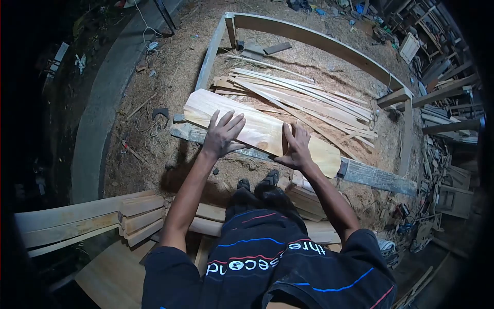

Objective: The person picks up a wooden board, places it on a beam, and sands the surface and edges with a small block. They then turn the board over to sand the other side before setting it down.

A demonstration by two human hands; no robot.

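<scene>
Black shirt (267,257), both hands' grip wide, flat on plank (257,129), sawdust floor (154,103), cluttered workshop.

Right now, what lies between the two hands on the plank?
In the head view, only bare pale wood of the plank shows between the left hand and the right hand; both rest flat on it, fingers spread.
</scene>
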